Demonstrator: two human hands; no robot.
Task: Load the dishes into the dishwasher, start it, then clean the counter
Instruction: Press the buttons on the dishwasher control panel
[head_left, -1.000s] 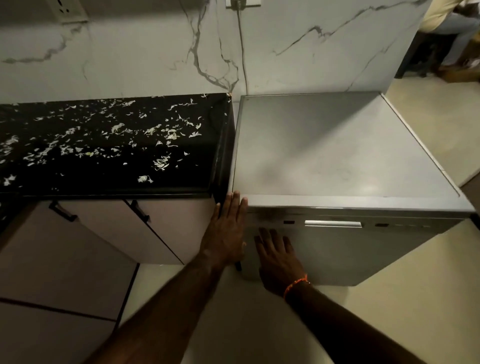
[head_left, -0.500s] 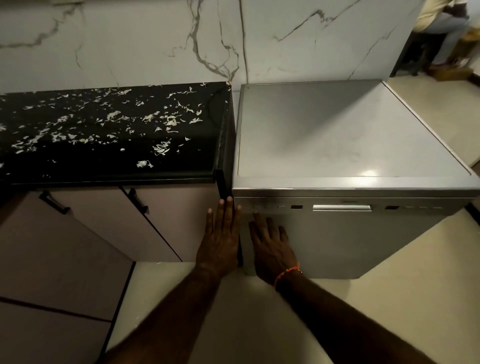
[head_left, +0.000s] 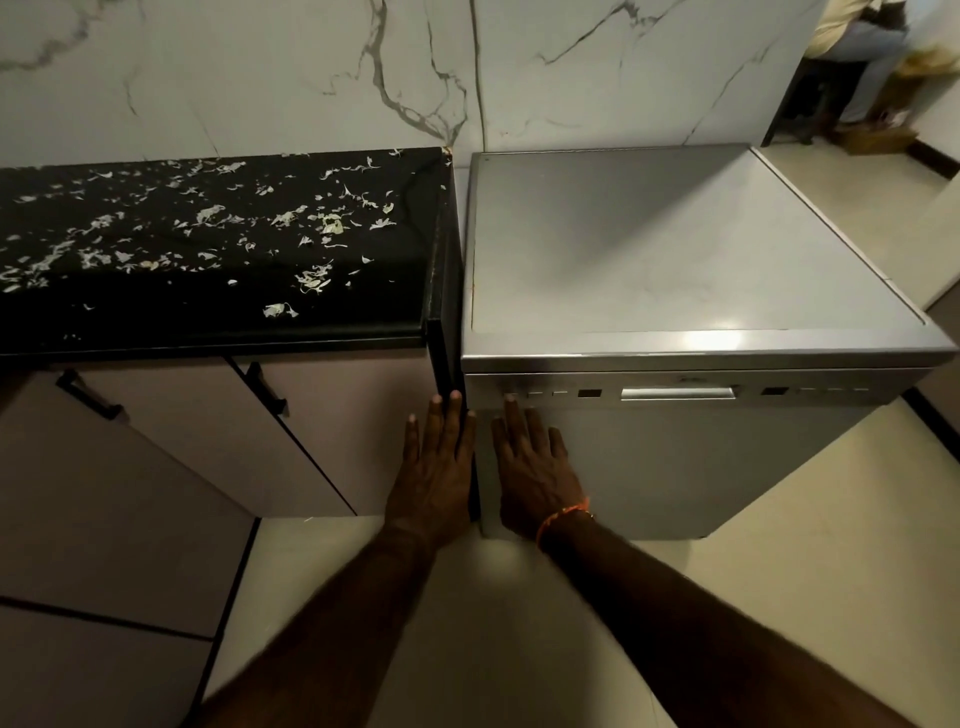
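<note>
**Hands flat at the dishwasher's control strip**

The dishwasher stands on the floor, door closed, just right of the table, whose black top is strewn with pale scraps. The right hand lies flat on the door's upper left corner, fingers straight, one fingertip at the buttons. The left hand is flat too, beside the door's left edge. Neither grip is closed on anything. The door looks rigid, smooth and heavy; the recessed handle, well right of both hands, is probably the place to pull.
</note>
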